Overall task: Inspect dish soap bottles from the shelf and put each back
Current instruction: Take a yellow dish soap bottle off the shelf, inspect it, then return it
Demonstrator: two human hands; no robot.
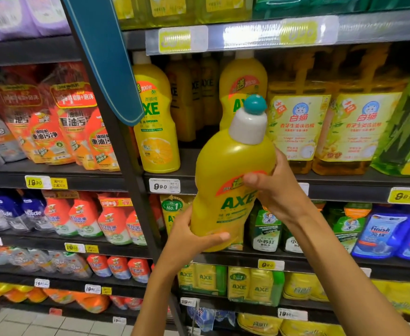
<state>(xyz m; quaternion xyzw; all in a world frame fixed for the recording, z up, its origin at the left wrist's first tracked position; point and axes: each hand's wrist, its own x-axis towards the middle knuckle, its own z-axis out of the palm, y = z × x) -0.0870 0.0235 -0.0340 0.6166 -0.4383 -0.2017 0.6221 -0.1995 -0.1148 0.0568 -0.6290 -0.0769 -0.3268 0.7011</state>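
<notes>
Right then, the person stood close to the shelving and held a yellow AXE bottle [225, 180] out in front of it, tilted with its white neck and teal cap [255, 104] leaning up and to the right. The left hand [189, 236] cupped the base, thumb curled across the lower front. The right hand [275, 187] gripped the middle from the right, thumb laid over the red label band. Both hands were clamped on that 1 bottle, clear of the shelf.

Behind the cap, a second AXE bottle [244, 81] stood upright on the shelf, and a third [156, 117] stood further left, near the dark upright post [123, 151]. Between those 2 was a darker gap with more bottles set back in the row. A shelf edge [344, 187] with a price tag reading 9.90 [164, 186] ran just behind the held bottle's waist.

To the right, 2 big amber jugs with cat labels [298, 127] crowded the same shelf, and a green pack [403, 132] pressed in beside them. A blue hanging banner [102, 57] slanted down across the post. Left of the post, orange refill pouches [53, 122] filled the bay. Below, spray bottles [82, 217], blue Finish packs [381, 234] and boxed AXE packs [247, 284] lined the lower shelves.
</notes>
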